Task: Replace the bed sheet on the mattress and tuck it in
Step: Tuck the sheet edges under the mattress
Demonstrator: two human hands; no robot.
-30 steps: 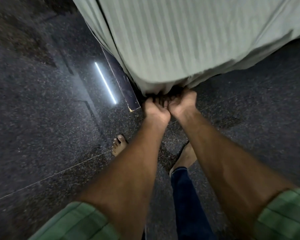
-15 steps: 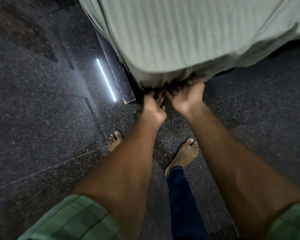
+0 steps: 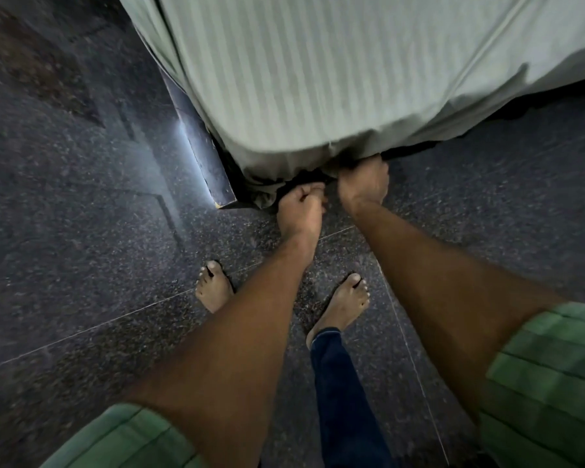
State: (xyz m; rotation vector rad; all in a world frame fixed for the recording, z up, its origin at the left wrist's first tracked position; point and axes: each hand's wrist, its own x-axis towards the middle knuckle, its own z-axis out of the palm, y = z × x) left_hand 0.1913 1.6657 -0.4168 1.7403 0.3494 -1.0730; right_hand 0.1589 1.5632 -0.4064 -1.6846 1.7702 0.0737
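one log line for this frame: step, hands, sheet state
step: tucking corner | left hand: fingers curled at hem | right hand: fingers under sheet edge | bed sheet: draped over mattress corner, hem bunched

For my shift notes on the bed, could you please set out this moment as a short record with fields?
Sheet: pale green striped cotton bed sheet draped over the mattress corner, hem bunched at the bottom.
Left hand: left hand fingers curled at the bunched hem.
Right hand: right hand fingertips pushed under the sheet edge.
Frame: dark wooden bed frame corner showing left of the sheet.
Floor: dark speckled stone floor, bare feet on it.
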